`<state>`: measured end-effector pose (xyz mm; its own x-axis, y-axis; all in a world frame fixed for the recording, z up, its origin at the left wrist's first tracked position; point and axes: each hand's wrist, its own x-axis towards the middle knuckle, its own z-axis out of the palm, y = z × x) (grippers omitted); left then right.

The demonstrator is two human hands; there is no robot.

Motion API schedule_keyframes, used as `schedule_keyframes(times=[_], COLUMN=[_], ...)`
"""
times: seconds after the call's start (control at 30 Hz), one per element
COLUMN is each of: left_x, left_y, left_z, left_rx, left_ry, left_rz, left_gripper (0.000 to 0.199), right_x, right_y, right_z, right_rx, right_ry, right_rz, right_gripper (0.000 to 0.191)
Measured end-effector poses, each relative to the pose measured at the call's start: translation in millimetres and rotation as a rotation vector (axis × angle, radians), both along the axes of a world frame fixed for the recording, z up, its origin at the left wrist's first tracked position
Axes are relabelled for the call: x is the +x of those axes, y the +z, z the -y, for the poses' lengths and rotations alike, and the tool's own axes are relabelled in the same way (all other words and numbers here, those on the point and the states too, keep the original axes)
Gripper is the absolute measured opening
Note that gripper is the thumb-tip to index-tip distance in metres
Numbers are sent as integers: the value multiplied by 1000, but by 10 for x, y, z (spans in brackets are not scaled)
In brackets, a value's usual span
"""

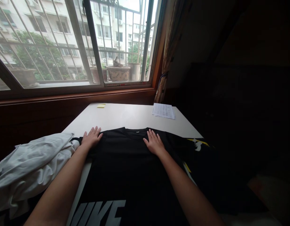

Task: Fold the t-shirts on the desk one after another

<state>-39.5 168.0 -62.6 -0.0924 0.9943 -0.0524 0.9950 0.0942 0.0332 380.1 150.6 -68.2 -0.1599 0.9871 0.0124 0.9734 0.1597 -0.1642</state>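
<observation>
A black T-shirt [133, 169] with large pale letters near its lower part lies spread on a white table [126, 116], its collar toward the window. My left hand [91, 137] rests flat on the shirt's left shoulder and sleeve, fingers apart. On the other side of the collar, my right hand [154, 142] lies flat on the fabric, its fingers spread too. Neither hand grips anything.
White crumpled cloth [34, 163] is heaped at the left. Printed papers [163, 111] and a yellow sticky note [101, 106] lie at the far edge. Dark fabric with yellow trim [201, 146] is at the right. Behind are a window and a curtain [165, 72].
</observation>
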Motion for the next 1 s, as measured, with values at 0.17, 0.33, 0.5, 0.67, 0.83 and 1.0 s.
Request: schedule_keyframes(times=[0.17,0.33,0.5,0.67,0.83,1.0], left_x=[-32,-36,-24,201,797,1131], left_y=[-7,-22,8,143,175,12], left_z=[-46,-72,-71,-17,261,518], left_rx=[-8,-3,12,168,325,159], left_ry=[-14,-27,-45,-152,-304,-288], left_rz=[-5,-13,-23,-138,-110,-14], left_gripper=[66,67,67,62,60,65], right_x=[6,2,-6,-62,-133,-132], right_y=[6,14,12,19,33,28], right_z=[0,10,-1,-53,-98,-116], right_rx=[-12,-11,-14,-34,-49,-48], right_ry=[2,1,2,-7,-23,-11], right_rz=[0,-10,-27,-33,-45,-52], right_gripper=[77,76,76,77,77,78])
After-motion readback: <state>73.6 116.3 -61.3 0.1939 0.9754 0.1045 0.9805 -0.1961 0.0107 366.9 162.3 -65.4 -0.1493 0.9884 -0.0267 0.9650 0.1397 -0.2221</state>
